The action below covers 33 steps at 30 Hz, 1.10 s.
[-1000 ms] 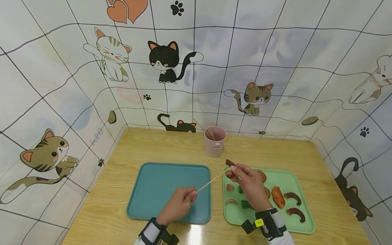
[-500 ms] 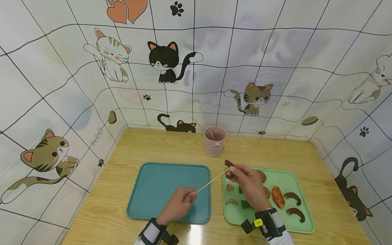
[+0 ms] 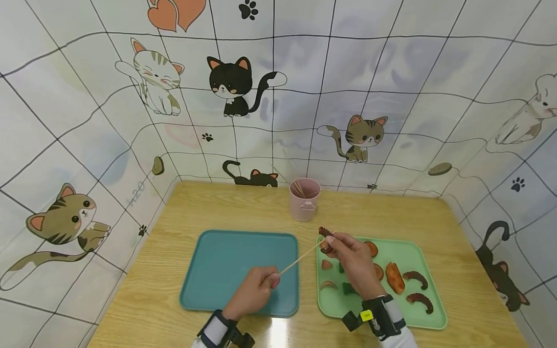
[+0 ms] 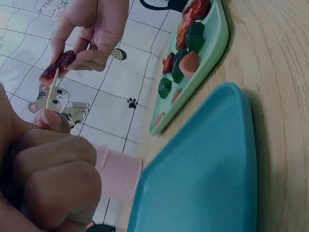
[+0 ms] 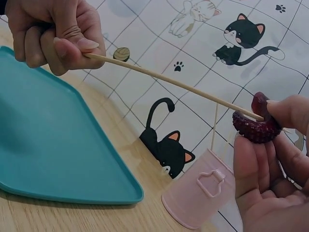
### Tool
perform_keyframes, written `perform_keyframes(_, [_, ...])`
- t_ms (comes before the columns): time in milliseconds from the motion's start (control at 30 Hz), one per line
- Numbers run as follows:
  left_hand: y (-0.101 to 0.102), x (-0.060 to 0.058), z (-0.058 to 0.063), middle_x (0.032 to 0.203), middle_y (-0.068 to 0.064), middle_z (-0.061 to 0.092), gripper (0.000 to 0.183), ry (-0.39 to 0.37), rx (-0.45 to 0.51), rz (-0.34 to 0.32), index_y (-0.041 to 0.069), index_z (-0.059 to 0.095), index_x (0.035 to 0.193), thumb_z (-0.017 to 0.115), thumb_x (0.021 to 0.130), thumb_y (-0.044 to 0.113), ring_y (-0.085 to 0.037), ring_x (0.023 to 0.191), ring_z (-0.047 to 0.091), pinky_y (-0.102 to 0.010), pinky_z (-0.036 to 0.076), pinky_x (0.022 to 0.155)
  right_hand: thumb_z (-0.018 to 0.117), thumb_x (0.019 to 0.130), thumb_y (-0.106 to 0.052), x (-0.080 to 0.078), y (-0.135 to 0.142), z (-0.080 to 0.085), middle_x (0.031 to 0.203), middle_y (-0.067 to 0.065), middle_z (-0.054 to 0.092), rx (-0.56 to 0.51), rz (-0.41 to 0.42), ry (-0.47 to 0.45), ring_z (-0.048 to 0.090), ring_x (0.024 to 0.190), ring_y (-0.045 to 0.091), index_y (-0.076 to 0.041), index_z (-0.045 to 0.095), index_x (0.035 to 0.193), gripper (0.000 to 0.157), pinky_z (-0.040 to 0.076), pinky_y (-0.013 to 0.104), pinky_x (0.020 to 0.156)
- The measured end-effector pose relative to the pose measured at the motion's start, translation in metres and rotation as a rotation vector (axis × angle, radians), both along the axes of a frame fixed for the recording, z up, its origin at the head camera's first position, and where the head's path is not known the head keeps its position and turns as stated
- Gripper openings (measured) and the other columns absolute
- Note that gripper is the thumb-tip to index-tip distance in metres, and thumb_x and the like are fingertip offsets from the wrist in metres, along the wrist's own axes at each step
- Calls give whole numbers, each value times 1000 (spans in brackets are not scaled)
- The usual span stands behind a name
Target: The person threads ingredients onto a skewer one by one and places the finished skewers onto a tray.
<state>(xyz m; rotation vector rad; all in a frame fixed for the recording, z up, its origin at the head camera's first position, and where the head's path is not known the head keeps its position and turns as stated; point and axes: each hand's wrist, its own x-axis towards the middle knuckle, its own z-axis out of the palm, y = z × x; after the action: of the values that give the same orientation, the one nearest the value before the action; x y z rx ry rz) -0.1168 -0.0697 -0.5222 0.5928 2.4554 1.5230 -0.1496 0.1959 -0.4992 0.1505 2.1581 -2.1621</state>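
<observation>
My left hand [image 3: 252,292] grips the lower end of a thin wooden skewer [image 5: 169,82] over the blue-green tray [image 3: 231,264]. The skewer slants up to the right, toward my right hand [image 3: 354,263]. There, thumb and fingers pinch a dark red, curved tentacle piece [image 5: 258,129] with a bumpy outer side. In the right wrist view the skewer enters the inside of its curve, and a short bit of tip shows beyond. The left wrist view also has the tentacle piece [image 4: 57,67] at the skewer's end. My right hand is above the near-left part of the green tray [image 3: 427,322].
On the green tray lie two more curved tentacles [image 3: 420,302], an orange-brown wing-like piece [image 3: 395,278], round slices and green pieces [image 3: 348,289]. A pink bucket [image 3: 303,205] holding several skewers stands behind the trays, near the cat-patterned wall [image 3: 299,113].
The right hand and the tentacle have shifted very slightly left along the skewer. The left hand keeps its place, and the head view has tilted a little.
</observation>
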Motion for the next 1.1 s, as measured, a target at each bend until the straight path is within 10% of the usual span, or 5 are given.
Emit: perform_keyframes(1100, [13, -10, 2, 61, 4, 37, 38, 20, 56, 79, 0, 51, 69, 49, 106, 4, -1, 52, 30, -20, 28, 55, 79, 91, -27, 16, -60, -21, 101, 14, 71, -114, 36, -66, 73, 84, 17, 2, 68, 108, 35, 60, 31, 79])
